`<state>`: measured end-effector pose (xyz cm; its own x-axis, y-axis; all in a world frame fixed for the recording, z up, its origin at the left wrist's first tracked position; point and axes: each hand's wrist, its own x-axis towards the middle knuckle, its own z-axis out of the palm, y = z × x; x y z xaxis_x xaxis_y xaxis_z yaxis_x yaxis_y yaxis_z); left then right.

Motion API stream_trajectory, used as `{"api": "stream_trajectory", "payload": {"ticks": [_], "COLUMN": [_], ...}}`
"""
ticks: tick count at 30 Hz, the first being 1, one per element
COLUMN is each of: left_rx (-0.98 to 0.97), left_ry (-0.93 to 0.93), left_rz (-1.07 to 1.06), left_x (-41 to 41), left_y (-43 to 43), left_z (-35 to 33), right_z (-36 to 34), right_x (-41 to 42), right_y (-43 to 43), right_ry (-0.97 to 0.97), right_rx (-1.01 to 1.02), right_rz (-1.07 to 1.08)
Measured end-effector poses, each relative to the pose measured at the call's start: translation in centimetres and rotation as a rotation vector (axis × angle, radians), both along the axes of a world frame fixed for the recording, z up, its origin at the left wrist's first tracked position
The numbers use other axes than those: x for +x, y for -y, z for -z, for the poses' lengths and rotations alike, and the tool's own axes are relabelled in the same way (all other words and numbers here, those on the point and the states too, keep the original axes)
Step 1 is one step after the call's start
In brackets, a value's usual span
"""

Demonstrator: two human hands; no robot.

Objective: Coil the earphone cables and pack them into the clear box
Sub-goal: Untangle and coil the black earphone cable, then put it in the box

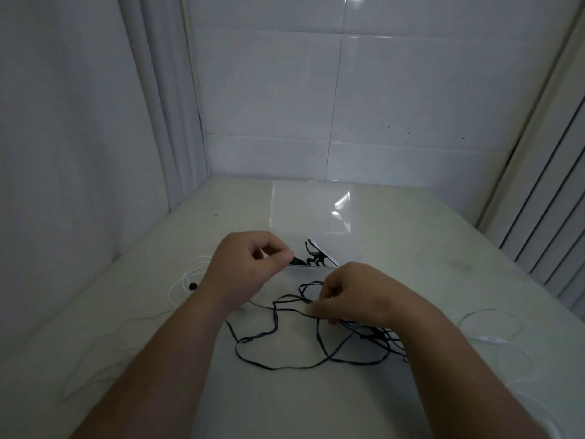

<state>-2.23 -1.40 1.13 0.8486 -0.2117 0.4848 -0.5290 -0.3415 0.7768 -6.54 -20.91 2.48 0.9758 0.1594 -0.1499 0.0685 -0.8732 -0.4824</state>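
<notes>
A black earphone cable (278, 346) lies in loose tangled loops on the pale table (316, 400). My right hand (354, 293) pinches a strand of it near the middle. My left hand (250, 267) is raised just left of the clear box (311, 210), fingers curled, pinching a dark end of the black cable at the box's front edge. The box stands open, its lid tilted up at the back. Dark earphone parts (313, 255) show inside its near side.
A white earphone cable (186, 280) with a dark bud lies at the left behind my left forearm. Another white cable (493, 337) with an inline remote loops at the right. White walls close in at left and back; slatted panels stand at the right.
</notes>
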Motion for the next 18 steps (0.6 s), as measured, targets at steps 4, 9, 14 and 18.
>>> {"api": "stream_trajectory", "payload": {"ticks": [4, 9, 14, 18], "left_rx": [0.092, 0.129, 0.37, 0.363], "left_ry": [-0.086, -0.108, -0.045, -0.088], "left_rz": [0.042, 0.041, 0.065, 0.046], "left_x": [-0.09, -0.17, -0.32, -0.08], "left_y": [0.17, 0.32, 0.25, 0.11], "left_z": [0.18, 0.02, 0.24, 0.49], "right_z": [0.22, -0.08, 0.65, 0.33], "right_x": [0.03, -0.13, 0.03, 0.06], "right_y": [-0.3, -0.27, -0.7, -0.21], "right_ry": [0.028, -0.047, -0.15, -0.079], "right_rx": [-0.082, -0.04, -0.235, -0.206], "right_rz": [-0.052, 0.015, -0.026, -0.029]}}
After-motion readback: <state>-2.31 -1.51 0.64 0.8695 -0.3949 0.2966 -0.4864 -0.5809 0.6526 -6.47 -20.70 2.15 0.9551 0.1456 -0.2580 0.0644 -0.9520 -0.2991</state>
